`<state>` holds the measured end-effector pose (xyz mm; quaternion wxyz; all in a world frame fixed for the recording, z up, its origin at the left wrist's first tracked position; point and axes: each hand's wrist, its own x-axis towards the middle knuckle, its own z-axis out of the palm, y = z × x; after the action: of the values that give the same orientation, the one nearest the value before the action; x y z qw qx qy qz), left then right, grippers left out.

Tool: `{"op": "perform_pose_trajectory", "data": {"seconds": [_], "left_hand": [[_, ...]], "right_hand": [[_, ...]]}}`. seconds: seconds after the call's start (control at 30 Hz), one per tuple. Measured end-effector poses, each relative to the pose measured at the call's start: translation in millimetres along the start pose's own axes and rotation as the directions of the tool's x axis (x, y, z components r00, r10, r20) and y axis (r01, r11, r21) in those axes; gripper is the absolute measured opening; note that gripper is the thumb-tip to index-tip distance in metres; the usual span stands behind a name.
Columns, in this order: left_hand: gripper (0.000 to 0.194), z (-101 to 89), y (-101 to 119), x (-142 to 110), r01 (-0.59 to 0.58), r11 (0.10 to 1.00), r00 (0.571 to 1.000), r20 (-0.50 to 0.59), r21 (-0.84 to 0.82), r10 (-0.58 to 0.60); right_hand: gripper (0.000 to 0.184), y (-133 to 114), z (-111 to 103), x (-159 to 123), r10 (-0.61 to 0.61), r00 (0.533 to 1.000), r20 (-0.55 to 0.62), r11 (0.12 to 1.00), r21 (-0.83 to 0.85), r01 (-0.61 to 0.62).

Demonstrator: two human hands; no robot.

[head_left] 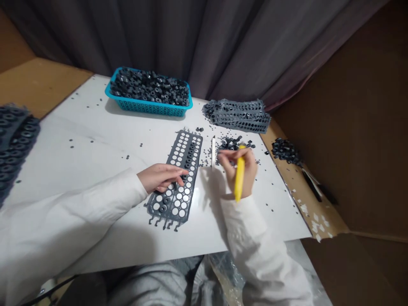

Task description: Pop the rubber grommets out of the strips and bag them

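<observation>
A dark grey rubber sheet lies lengthwise in front of me, with rows of round holes showing white and some black ring-shaped pieces still in it. Over its lower left half rests my left hand, fingers stretched out near the column of rings; its fingertips partly cover them. My right hand is raised to the right of the sheet, closed around a slim yellow pen-like tool whose exact kind I cannot make out. Beyond that hand lies a heap of loose black pieces.
A turquoise basket full of black pieces stands at the back. Stacked punched sheets lie behind right, more sheets at far left. A white-handled knife lies beside the sheet. Another black pile sits at right.
</observation>
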<state>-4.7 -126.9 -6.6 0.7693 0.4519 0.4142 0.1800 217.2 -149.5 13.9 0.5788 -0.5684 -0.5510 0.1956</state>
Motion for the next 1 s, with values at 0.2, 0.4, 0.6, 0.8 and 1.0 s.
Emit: {"op": "perform_pose_trajectory", "data": {"seconds": [0.2, 0.4, 0.6, 0.8, 1.0], "left_hand": [[0.021, 1.9, -2.2, -1.1, -0.299, 0.623, 0.884, -0.036, 0.723, 0.466], [0.016, 3.6, -6.1, 0.1, -0.368, 0.333, 0.838, 0.154, 0.868, 0.524], [0.013, 3.8, -6.9, -0.6, -0.39, 0.313, 0.822, 0.174, 0.866, 0.543], [0.01, 0.7, -5.3, 1.0, -0.425, 0.365, 0.804, 0.161, 0.828, 0.572], [0.015, -2.6, -2.6, 0.8, -0.447, 0.392, 0.802, 0.166, 0.804, 0.573]], "right_hand": [[0.032, 49.3, -46.3, 56.9, -0.035, 0.991, -0.128, 0.909, -0.416, -0.022], [0.028, 9.0, -8.4, 5.6, 0.041, 0.996, 0.074, 0.999, -0.022, -0.039], [0.039, 2.5, 21.7, -41.4, 0.243, 0.852, 0.464, 0.866, 0.292, -0.405], [0.037, 9.2, 24.2, -49.6, 0.289, 0.806, 0.517, 0.855, 0.239, -0.46], [0.039, 7.2, 25.2, -50.5, 0.275, 0.817, 0.507, 0.892, 0.182, -0.413]]}}
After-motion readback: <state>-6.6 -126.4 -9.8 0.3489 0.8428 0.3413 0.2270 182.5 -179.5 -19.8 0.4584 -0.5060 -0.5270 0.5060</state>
